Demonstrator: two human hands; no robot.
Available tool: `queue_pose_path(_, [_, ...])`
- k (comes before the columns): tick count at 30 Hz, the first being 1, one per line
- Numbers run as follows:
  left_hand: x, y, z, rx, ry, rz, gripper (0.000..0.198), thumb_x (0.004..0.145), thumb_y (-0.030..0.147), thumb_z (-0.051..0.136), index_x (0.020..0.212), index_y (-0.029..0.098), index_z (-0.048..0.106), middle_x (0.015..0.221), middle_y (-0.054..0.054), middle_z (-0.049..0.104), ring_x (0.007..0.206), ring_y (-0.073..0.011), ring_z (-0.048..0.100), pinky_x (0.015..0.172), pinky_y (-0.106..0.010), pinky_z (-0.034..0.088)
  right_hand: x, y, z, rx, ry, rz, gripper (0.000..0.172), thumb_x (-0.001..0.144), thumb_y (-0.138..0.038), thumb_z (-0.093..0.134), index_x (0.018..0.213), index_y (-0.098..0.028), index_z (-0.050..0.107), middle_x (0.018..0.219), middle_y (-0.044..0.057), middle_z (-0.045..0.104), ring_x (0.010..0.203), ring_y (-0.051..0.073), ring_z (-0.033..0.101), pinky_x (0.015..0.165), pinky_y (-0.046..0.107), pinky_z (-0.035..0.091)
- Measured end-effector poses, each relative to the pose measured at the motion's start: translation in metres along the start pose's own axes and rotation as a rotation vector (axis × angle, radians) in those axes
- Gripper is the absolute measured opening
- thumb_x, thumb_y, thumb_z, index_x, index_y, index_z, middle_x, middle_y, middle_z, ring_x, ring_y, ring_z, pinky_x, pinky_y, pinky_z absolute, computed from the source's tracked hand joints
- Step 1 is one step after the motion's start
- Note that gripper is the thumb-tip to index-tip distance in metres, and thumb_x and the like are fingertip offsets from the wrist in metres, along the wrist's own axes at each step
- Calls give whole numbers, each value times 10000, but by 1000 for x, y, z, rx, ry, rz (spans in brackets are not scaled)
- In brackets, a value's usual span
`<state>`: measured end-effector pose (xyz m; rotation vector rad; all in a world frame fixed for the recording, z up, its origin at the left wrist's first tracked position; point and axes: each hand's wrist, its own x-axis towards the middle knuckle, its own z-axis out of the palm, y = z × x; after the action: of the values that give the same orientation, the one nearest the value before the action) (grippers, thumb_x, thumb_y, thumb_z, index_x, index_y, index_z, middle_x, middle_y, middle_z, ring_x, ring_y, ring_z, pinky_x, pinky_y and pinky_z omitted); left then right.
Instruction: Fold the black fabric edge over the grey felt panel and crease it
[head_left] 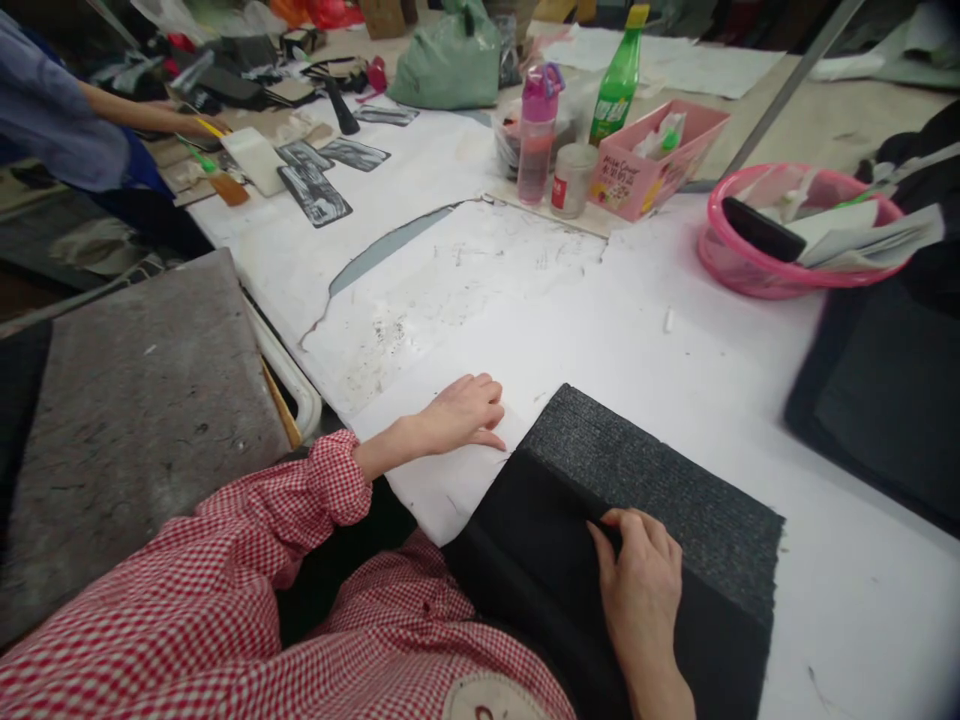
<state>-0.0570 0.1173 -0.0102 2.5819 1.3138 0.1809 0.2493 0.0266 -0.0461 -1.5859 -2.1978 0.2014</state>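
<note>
A black piece of fabric (540, 540) lies over the table's near edge, with a band of speckled dark grey textured material (660, 475) showing along its far side. My right hand (641, 580) rests on the black fabric, thumb and fingers closed at the fold where it meets the grey band. To the left of the fabric's corner, my left hand (461, 412) hovers low over the white tabletop (525, 300). Its fingers are loosely bent, the thumb stands apart, and nothing shows in it.
A pink basket (806, 275) holds papers and a dark object. Beside a pink box (652, 160) stand a green bottle (619, 75), a pink bottle (536, 135) and a jar (574, 180). Dark fabric (892, 390) lies right. Another person's arm (142, 108) reaches in at far left.
</note>
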Motion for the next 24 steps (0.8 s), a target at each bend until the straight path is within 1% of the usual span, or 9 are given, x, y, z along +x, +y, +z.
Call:
queue_pose_path(1, [0, 1, -1, -61, 35, -9, 421, 795, 557, 723, 839, 150, 626, 934, -68, 565, 929, -233, 512, 803, -326, 396, 0, 0, 0, 5, -2, -1, 291, 1014, -444, 372, 909, -215, 518, 902, 67, 563, 898, 254, 532, 823, 403, 388])
queue_pose_path(3, [7, 13, 3, -185, 94, 57, 502, 796, 569, 721, 1037, 143, 610, 1019, -81, 584, 968, -229, 528, 836, -319, 413, 0, 1, 0, 10, -4, -4, 290, 1014, -442, 372, 909, -214, 518, 903, 68, 564, 901, 256, 534, 822, 403, 389])
queue_pose_path(6, [25, 38, 18, -209, 68, 245, 542, 837, 493, 723, 1204, 129, 558, 1069, -99, 608, 1009, -236, 539, 836, -323, 411, 0, 1, 1, 9, -3, -11, 286, 1015, -438, 375, 908, -215, 519, 896, 68, 570, 902, 257, 538, 816, 400, 394])
queue_pose_path(7, [30, 45, 24, -184, 39, 279, 461, 857, 452, 716, 1172, 143, 582, 1028, -84, 624, 987, -234, 544, 814, -325, 406, 0, 1, 2, 11, -1, -10, 285, 1015, -438, 379, 910, -213, 519, 897, 69, 575, 903, 256, 540, 817, 399, 396])
queue_pose_path(10, [39, 57, 37, -147, -27, 305, 151, 885, 330, 708, 905, 191, 653, 862, -28, 639, 892, -211, 544, 749, -328, 378, -1, 2, 3, 20, 23, 5, 280, 1012, -444, 398, 957, -199, 521, 915, 76, 600, 908, 248, 554, 831, 391, 407])
queue_pose_path(12, [39, 57, 42, -160, -31, 304, 141, 877, 283, 717, 802, 192, 641, 816, -16, 633, 857, -199, 537, 728, -328, 367, -1, 4, 2, 20, 43, 24, 313, 1007, -464, 415, 1065, -177, 527, 924, 78, 619, 926, 245, 561, 849, 389, 411])
queue_pose_path(15, [38, 53, 44, -178, -16, 309, 148, 871, 276, 723, 799, 184, 633, 811, -21, 629, 848, -201, 524, 723, -329, 366, -5, 14, -5, -6, 52, 35, 437, 983, -535, 446, 1209, -170, 529, 908, 71, 641, 968, 260, 562, 868, 401, 406])
queue_pose_path(19, [38, 50, 46, -204, -11, 328, 143, 882, 272, 710, 805, 183, 628, 809, -20, 620, 855, -202, 516, 733, -323, 373, -27, 50, -24, -125, 88, 69, 518, 936, -626, 476, 1184, -186, 587, 856, 68, 655, 966, 287, 571, 875, 426, 391])
queue_pose_path(24, [40, 49, 46, -221, -13, 340, 149, 869, 272, 725, 803, 181, 627, 803, -20, 616, 856, -202, 511, 743, -321, 387, -77, 126, -68, -345, 152, 174, 486, 932, -614, 482, 1158, -213, 638, 830, 74, 666, 919, 305, 587, 843, 434, 384])
